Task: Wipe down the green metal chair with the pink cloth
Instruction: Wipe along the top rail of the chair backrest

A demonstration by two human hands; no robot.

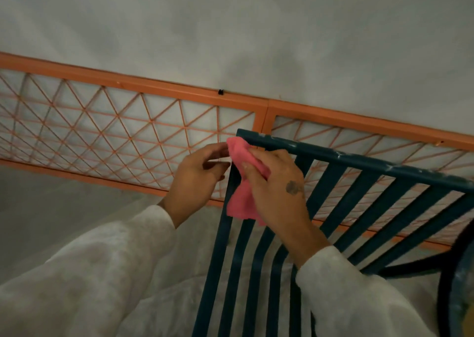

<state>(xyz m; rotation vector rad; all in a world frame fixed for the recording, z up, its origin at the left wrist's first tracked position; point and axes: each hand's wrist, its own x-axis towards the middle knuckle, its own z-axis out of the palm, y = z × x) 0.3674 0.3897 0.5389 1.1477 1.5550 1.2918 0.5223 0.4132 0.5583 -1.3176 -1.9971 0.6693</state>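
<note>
At the far left corner of the green metal chair (pixel 359 180), both hands pinch the pink cloth (pixel 242 183), left hand (pixel 198 180) at its upper edge, right hand (pixel 277 190) closed around its middle, where bunched fabric could snag on a slat or slip loose.

pink cloth (pixel 241 200), dark green slatted chair (pixel 359 162), orange lattice fence (pixel 128 121)

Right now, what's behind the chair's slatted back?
Through the chair slats shows an orange lattice fence against a pale wall. The pink cloth, right hand and left hand cover the corner there.
</note>
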